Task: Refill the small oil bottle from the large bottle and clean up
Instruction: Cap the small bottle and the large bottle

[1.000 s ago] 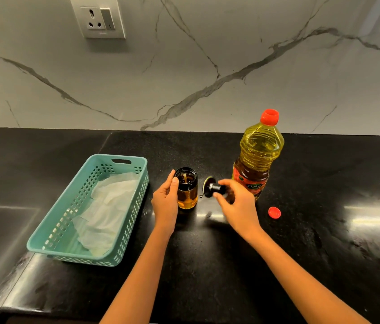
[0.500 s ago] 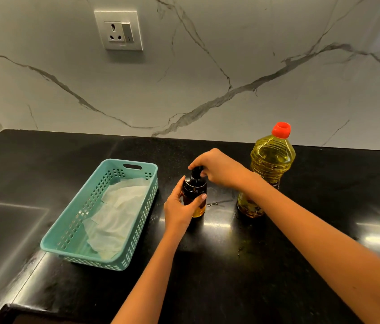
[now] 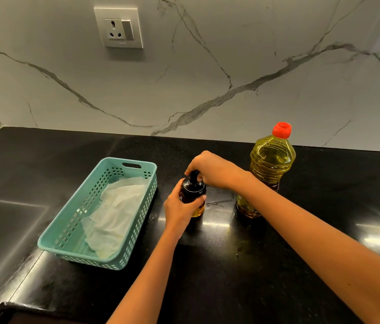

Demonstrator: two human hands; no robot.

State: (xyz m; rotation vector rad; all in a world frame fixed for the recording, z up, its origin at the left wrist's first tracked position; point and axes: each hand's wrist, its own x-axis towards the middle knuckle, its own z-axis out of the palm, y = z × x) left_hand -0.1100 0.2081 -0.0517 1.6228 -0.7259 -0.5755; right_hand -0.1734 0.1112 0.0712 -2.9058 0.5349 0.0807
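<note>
On the black counter [image 3: 277, 288], midway between its side edges, my left hand [image 3: 179, 211] wraps the small oil bottle [image 3: 193, 197] while my right hand [image 3: 212, 169] pinches its black cap [image 3: 193, 177]; oily fingers could slip, tipping it.

Two bare forearms; no sleeves, no gloves on hands [image 3: 179, 206]; short, unpainted fingernails.

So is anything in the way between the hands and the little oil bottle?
No, nothing visible. The left hand already wraps the small oil bottle, and the right hand grips its black top. The teal basket sits off to one side, the large bottle to the other.
</note>
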